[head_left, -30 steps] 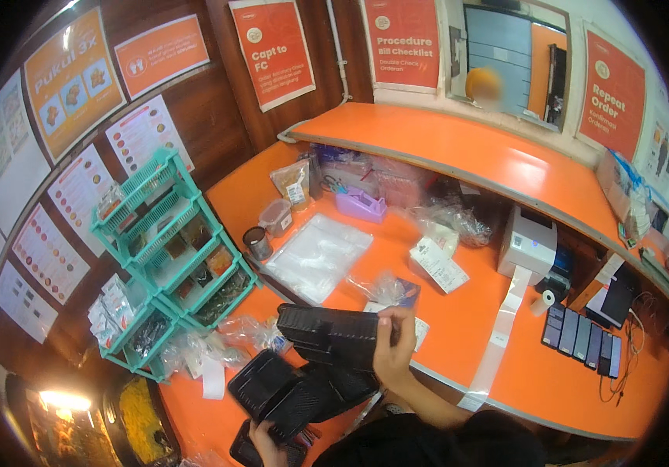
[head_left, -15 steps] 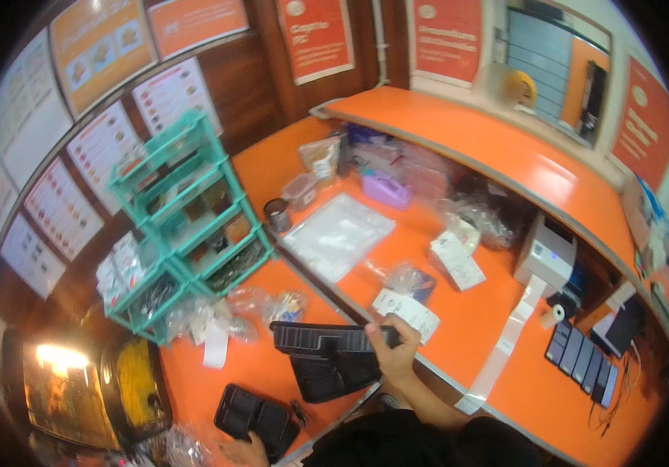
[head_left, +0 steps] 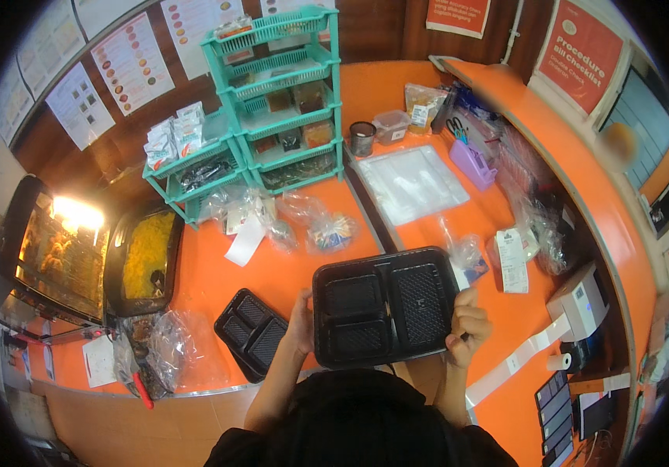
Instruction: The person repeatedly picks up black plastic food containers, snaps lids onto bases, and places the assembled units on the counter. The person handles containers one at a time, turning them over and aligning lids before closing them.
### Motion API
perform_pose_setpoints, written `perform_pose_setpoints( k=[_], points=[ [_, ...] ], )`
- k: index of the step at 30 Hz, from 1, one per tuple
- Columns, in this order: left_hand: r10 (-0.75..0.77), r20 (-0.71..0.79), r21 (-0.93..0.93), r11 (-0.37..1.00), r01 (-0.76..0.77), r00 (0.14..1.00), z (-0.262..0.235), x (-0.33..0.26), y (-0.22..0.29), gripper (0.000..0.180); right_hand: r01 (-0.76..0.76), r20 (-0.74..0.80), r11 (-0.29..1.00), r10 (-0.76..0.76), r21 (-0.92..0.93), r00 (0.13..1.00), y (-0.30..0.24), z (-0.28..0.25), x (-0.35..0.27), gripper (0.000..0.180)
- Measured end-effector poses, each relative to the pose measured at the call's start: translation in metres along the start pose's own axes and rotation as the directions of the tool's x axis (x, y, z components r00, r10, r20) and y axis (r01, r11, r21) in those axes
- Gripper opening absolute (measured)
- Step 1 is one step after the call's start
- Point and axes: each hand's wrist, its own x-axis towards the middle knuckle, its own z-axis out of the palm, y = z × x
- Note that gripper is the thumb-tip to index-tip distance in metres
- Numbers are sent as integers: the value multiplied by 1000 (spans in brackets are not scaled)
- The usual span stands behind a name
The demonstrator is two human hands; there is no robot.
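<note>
A black compartment food tray [head_left: 386, 307] is held up in front of me, over the counter's front edge, its three hollows facing up. At its left side, my left hand [head_left: 301, 323] grips the edge, with the fingers partly hidden. My right hand [head_left: 468, 331] has its fingers curled at the tray's right edge. Left of my left hand, a smaller black compartment tray [head_left: 252, 335] lies on the orange counter [head_left: 202, 288]; my left forearm passes close beside it.
A teal tiered rack [head_left: 291, 117] stands at the back. Far left are a lit glass display case [head_left: 66, 241] and a deep pan of yellow food [head_left: 146, 253]. Red-handled tongs [head_left: 141, 381] lie near plastic bags. To the right are a receipt printer [head_left: 579, 300] and a purple tape dispenser [head_left: 473, 165].
My left hand has left the smaller tray on the counter and now holds the larger tray together with my right. That tray has turned to face up. The view has swung left.
</note>
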Motion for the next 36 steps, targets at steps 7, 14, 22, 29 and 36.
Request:
perform_pose_setpoints(
  k=[7,14,22,29,36],
  points=[
    [205,-381,409,912,-34,901,6,-8,0,42,-216,239,976,200,41,950,25,10,-5,14],
    [483,-409,630,763,-144,774,-53,-28,4,39,-639,249,676,733,-367,633,51,51,-18,44],
    [499,-478,589,793,-157,723,-75,-45,0,46,-555,172,553,787,-622,592,108,94,-55,46],
    [730,-311,887,453,-91,609,-70,-41,-7,51,-576,117,523,795,-628,595,95,100,-45,38],
    [735,-131,934,317,-166,665,-34,-31,-3,48,-851,118,503,864,-152,489,108,72,-54,37]
  ],
)
